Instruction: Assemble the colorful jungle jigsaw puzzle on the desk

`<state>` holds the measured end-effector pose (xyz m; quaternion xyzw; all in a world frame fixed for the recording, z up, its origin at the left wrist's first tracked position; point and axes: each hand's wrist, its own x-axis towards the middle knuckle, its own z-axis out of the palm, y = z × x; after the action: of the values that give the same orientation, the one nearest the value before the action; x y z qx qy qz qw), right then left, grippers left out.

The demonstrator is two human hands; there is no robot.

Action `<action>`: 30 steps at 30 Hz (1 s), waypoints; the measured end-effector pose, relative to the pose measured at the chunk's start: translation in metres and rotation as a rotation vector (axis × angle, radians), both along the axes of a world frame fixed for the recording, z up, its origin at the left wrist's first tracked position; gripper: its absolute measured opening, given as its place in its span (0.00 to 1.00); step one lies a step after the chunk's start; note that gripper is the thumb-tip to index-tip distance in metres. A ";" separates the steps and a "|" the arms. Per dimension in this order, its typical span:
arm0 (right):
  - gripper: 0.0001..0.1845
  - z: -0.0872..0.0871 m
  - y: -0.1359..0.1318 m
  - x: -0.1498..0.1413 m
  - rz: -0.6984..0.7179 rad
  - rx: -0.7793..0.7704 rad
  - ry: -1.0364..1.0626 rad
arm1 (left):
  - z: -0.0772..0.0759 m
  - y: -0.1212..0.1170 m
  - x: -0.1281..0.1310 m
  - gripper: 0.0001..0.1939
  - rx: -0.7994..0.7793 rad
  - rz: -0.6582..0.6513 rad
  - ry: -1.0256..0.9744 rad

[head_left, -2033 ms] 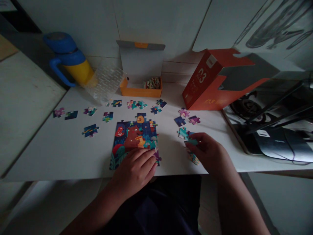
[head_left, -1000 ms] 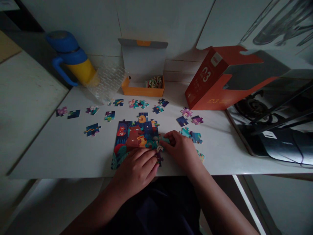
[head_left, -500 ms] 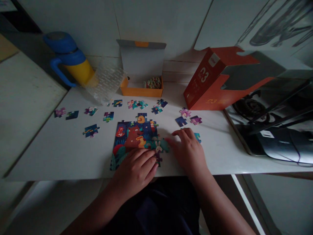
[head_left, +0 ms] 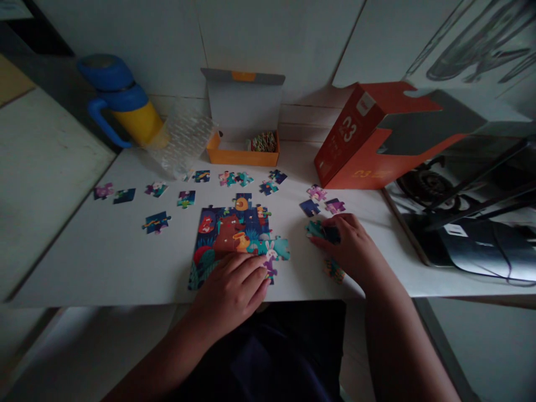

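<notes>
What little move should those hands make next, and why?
Probably, the right hand should lift the dark blue piece off the table: its fingertips are right at that piece, and the left hand lies flat on the joined puzzle, which should hold it steady.

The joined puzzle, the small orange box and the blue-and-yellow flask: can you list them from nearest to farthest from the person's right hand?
1. Joined puzzle: left of the right hand.
2. Small orange box: back, left of the hand.
3. Flask: back, far left.
</notes>
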<state>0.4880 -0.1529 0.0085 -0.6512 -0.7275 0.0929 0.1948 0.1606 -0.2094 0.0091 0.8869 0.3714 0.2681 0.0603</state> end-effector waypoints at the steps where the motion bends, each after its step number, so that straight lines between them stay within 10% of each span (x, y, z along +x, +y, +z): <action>1: 0.24 0.001 0.001 0.001 0.026 0.002 0.020 | 0.000 0.000 0.000 0.05 -0.004 0.001 0.001; 10: 0.18 0.015 -0.005 -0.014 0.311 -0.085 0.096 | -0.001 -0.002 -0.001 0.06 -0.016 0.002 0.015; 30: 0.17 0.016 -0.010 -0.027 0.417 -0.059 0.056 | 0.001 -0.002 -0.001 0.06 -0.008 0.003 0.012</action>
<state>0.4607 -0.1626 0.0244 -0.4892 -0.8377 0.1708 0.1724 0.1599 -0.2115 0.0104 0.8877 0.3741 0.2613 0.0610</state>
